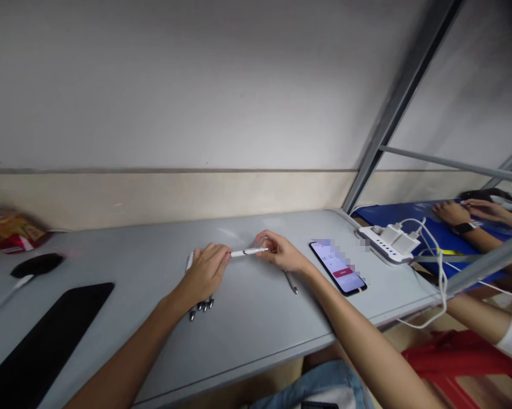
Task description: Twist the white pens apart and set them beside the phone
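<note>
A white pen (240, 253) lies level just above the grey table, between my two hands. My left hand (207, 267) is closed around one end of it. The thumb and fingers of my right hand (281, 253) curl in a pinch at the pen's other end, where small details are hard to make out. Beneath my left hand, several silver-tipped pens (202, 307) stick out towards me, their other parts mostly hidden by the hand. Under my right wrist, a slim piece with a silver tip (294, 288) rests on the table, partly covered.
A phone with a lit screen (338, 268) lies right of my right hand, near a white power strip (386, 244) with plugs and cables. Left are a black phone-like slab (51, 341), a dark round object (37, 264) and a red-yellow package (15, 230). Another person's hands (454, 215) rest beyond the metal frame (394, 113).
</note>
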The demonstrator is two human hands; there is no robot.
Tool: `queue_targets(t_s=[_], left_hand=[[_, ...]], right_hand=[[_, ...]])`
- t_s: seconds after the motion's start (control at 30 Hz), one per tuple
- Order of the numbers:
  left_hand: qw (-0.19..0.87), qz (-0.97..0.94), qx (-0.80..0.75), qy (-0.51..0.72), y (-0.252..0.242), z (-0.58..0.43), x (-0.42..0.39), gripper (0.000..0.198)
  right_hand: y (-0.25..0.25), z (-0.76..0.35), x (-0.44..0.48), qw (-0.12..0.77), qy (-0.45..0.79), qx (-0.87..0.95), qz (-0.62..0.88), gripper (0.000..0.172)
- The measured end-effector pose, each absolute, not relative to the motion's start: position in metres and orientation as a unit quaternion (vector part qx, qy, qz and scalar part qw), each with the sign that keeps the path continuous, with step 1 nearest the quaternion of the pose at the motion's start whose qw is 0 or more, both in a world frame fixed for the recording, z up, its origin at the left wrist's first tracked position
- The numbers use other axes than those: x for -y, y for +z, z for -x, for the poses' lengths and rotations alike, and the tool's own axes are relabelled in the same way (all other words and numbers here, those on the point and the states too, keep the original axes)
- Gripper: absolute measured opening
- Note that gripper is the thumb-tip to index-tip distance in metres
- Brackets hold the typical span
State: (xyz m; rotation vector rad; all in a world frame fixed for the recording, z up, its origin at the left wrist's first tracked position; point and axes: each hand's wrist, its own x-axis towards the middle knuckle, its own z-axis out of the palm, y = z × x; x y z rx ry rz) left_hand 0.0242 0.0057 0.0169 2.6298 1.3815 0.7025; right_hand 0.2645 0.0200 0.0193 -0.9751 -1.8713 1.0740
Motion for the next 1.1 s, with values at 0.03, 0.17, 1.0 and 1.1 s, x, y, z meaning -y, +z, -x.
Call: queue_targets(t_s=[0.03, 0.17, 1.0, 1.1], left_hand=[[0.045, -0.86, -0.452, 0.231, 0.0169, -0.0244, -0.0056, 0.031], [0.048, -0.861, -0.452, 0.229, 0.0173, -0.0256, -0.0043, 0.031], [0.049, -0.862, -0.451, 0.224, 0.0222, -0.0263, -0.0024, 0.031], [0.05, -0.864, -0.45, 0.22, 0.0218, -0.027, -0.0022, 0.031]], right_hand=[[0.0193, -0.2644, -0.0196, 0.366, 0.416, 0.736, 0.388, 0.031], [0.0192, -0.2649, -0.0178, 0.352, 0.403, 0.744, 0.4, 0.034], [0.0165, -0.2642, -0.0179, 0.339, 0.41, 0.741, 0.409, 0.043], [0.0168, -0.2644, -0.0185, 0.373, 0.381, 0.743, 0.405, 0.033]])
